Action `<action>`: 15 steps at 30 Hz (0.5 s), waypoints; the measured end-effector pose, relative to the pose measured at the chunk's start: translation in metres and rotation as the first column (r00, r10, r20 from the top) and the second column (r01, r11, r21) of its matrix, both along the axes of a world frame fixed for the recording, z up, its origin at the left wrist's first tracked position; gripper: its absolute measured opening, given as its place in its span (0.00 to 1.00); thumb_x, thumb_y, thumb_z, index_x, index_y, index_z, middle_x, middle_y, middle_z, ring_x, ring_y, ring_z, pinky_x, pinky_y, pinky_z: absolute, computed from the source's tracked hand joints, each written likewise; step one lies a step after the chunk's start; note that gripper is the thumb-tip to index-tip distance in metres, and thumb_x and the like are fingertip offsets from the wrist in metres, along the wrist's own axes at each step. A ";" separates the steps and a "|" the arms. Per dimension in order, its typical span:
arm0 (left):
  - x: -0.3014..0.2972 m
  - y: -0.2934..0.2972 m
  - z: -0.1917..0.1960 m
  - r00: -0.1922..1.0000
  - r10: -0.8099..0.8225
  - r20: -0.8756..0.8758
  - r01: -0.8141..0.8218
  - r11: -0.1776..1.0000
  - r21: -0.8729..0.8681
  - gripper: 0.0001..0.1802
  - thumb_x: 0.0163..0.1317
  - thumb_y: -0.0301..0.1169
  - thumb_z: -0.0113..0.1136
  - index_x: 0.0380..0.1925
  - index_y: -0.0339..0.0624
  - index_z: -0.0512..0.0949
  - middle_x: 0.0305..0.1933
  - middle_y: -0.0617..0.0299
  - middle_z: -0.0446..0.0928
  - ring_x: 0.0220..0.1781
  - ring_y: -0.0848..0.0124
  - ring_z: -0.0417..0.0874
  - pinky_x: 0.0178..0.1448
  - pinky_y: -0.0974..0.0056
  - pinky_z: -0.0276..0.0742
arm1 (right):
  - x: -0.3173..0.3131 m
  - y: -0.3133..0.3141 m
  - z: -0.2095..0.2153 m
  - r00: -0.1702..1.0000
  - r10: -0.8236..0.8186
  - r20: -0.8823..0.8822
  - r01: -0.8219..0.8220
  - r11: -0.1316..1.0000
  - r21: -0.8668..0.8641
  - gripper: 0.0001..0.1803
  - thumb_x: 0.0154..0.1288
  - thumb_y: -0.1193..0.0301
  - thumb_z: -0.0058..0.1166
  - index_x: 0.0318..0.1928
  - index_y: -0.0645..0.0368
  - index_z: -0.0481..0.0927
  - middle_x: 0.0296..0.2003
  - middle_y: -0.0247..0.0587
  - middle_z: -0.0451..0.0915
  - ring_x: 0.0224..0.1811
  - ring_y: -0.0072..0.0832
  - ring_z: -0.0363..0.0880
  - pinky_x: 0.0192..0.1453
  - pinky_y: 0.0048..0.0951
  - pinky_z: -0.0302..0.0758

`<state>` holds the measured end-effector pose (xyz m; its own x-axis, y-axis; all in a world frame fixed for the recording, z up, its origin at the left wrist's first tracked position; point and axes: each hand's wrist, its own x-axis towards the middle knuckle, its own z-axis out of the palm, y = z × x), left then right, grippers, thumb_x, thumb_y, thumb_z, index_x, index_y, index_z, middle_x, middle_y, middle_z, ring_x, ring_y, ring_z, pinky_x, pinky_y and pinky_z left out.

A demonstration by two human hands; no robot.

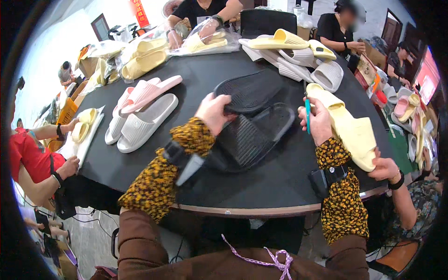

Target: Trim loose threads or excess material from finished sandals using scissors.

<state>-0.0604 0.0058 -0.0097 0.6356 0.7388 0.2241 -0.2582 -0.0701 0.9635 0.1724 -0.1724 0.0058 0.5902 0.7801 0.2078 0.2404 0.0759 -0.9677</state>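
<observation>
My left hand (214, 113) is closed on the near left end of a black slipper (252, 91), whose textured face shows. Another black slipper (249, 142), with a ribbed strap, lies just below it on the dark table. In my right hand (320, 122) is a pair of scissors (308, 115) with teal handles; the blades point away from me. Pale yellow slippers (345, 126) lie just right of that hand, and a co-worker's hand (385, 165) touches their near end. A pale grey flat piece (190, 170) shows by my left wrist; its kind is unclear.
On the left of the table (196, 193) are pink slippers (147, 95) and grey slippers (148, 123). Yellow and grey slippers (298, 56) are piled at the far right. Across the table, a person handles bagged yellow slippers (210, 42). A person in red (35, 161) works at the left.
</observation>
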 end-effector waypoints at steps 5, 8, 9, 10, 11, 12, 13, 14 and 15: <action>0.076 -0.037 0.034 0.993 0.089 -0.076 -0.111 0.917 -0.382 0.15 0.52 0.23 0.52 0.43 0.34 0.69 0.39 0.53 0.74 0.39 0.62 0.78 0.39 0.58 0.76 | 0.016 -0.017 0.011 0.968 -0.163 -0.189 0.213 0.935 0.285 0.20 0.57 0.73 0.53 0.51 0.61 0.68 0.25 0.35 0.74 0.18 0.15 0.69 0.17 0.16 0.66; 0.089 -0.033 0.032 0.997 -0.030 -0.069 0.009 0.957 -0.288 0.12 0.54 0.24 0.51 0.40 0.33 0.71 0.38 0.55 0.75 0.35 0.63 0.78 0.40 0.60 0.75 | 0.011 -0.016 0.016 0.970 -0.113 -0.215 0.180 0.930 0.322 0.18 0.58 0.76 0.50 0.51 0.60 0.68 0.28 0.38 0.76 0.19 0.16 0.70 0.17 0.16 0.66; 0.091 -0.030 0.031 0.993 -0.098 0.067 0.116 0.914 -0.388 0.14 0.54 0.26 0.52 0.41 0.33 0.68 0.36 0.55 0.74 0.31 0.63 0.78 0.36 0.61 0.75 | 0.009 -0.018 0.019 0.970 -0.092 -0.225 0.164 0.931 0.326 0.18 0.58 0.76 0.49 0.50 0.60 0.68 0.28 0.38 0.76 0.19 0.16 0.70 0.17 0.17 0.66; 0.092 -0.031 0.030 0.993 -0.107 0.058 0.122 0.905 -0.408 0.13 0.56 0.27 0.53 0.40 0.34 0.69 0.37 0.55 0.74 0.31 0.64 0.78 0.37 0.62 0.75 | 0.012 -0.019 0.019 0.970 -0.100 -0.223 0.170 0.931 0.322 0.18 0.58 0.76 0.50 0.50 0.60 0.68 0.27 0.37 0.76 0.18 0.16 0.70 0.17 0.17 0.66; 0.088 -0.030 0.028 0.994 -0.105 0.042 0.113 0.898 -0.426 0.12 0.57 0.29 0.54 0.40 0.35 0.69 0.37 0.56 0.74 0.32 0.64 0.78 0.37 0.62 0.74 | 0.012 -0.017 0.017 0.970 -0.096 -0.226 0.166 0.933 0.319 0.18 0.58 0.76 0.51 0.50 0.61 0.68 0.27 0.37 0.76 0.18 0.16 0.70 0.17 0.17 0.66; 0.086 -0.030 0.025 0.991 -0.128 0.038 0.132 0.897 -0.422 0.12 0.59 0.30 0.54 0.39 0.36 0.69 0.37 0.56 0.74 0.32 0.64 0.78 0.38 0.62 0.74 | 0.010 -0.018 0.016 0.973 -0.122 -0.197 0.178 0.936 0.303 0.18 0.58 0.76 0.52 0.50 0.61 0.68 0.26 0.36 0.76 0.18 0.16 0.69 0.17 0.17 0.65; 0.081 -0.029 0.024 0.989 -0.145 0.033 0.146 0.898 -0.416 0.11 0.60 0.32 0.54 0.38 0.37 0.69 0.37 0.57 0.74 0.32 0.64 0.78 0.39 0.61 0.74 | 0.006 -0.017 0.017 0.976 -0.141 -0.169 0.185 0.940 0.287 0.18 0.57 0.75 0.53 0.49 0.62 0.69 0.25 0.35 0.76 0.17 0.15 0.69 0.17 0.17 0.65; 0.077 -0.032 0.027 0.985 -0.174 -0.006 0.157 0.902 -0.403 0.13 0.61 0.35 0.54 0.38 0.36 0.69 0.37 0.55 0.74 0.33 0.64 0.77 0.40 0.60 0.73 | 0.006 -0.018 0.016 0.973 -0.119 -0.195 0.176 0.937 0.303 0.20 0.56 0.74 0.56 0.48 0.63 0.69 0.23 0.33 0.75 0.17 0.15 0.69 0.17 0.18 0.65; 0.073 -0.032 0.029 0.984 -0.168 -0.058 0.131 0.908 -0.399 0.14 0.61 0.35 0.53 0.39 0.36 0.68 0.38 0.53 0.73 0.35 0.63 0.77 0.40 0.60 0.73 | 0.008 -0.018 0.013 0.975 -0.132 -0.177 0.183 0.932 0.313 0.21 0.55 0.73 0.57 0.48 0.65 0.69 0.23 0.33 0.74 0.18 0.15 0.69 0.19 0.18 0.66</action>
